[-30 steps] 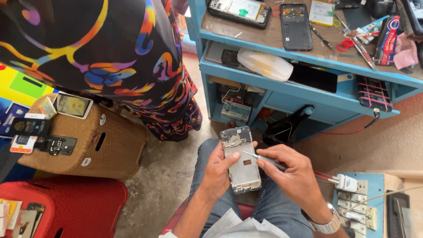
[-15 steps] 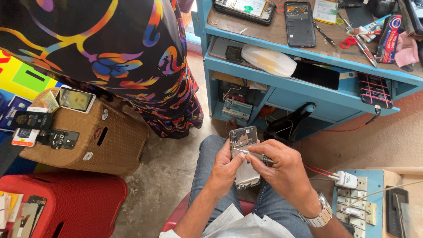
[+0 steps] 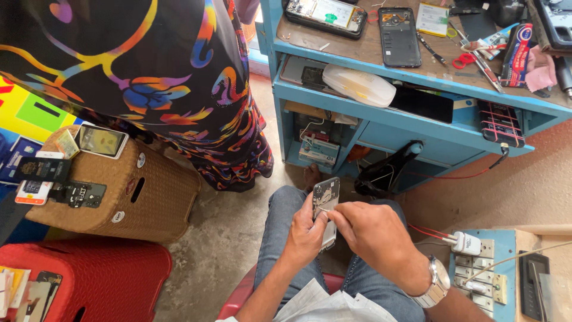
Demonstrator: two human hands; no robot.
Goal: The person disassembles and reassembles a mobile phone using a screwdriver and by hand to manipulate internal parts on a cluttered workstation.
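Observation:
I sit over my lap in jeans. My left hand [image 3: 305,235] grips an opened phone body [image 3: 325,200] from its left side, tilted nearly edge-on so its bare inner frame faces right. My right hand [image 3: 372,234], with a metal watch on the wrist, presses its fingertips against the phone's lower part, where a thin light piece shows between the fingers. What that piece is cannot be told.
A blue workbench [image 3: 381,77] ahead carries opened phones, scissors and tools. A person in a colourful patterned dress [image 3: 155,77] stands at the left. A wicker stool [image 3: 119,191] holds phones; a red stool [image 3: 83,280] stands below it. A power strip [image 3: 476,262] lies at the right.
The phone body has turned from face-up to nearly edge-on. My right hand has closed in over its lower half, and the thin tool seen earlier is no longer visible.

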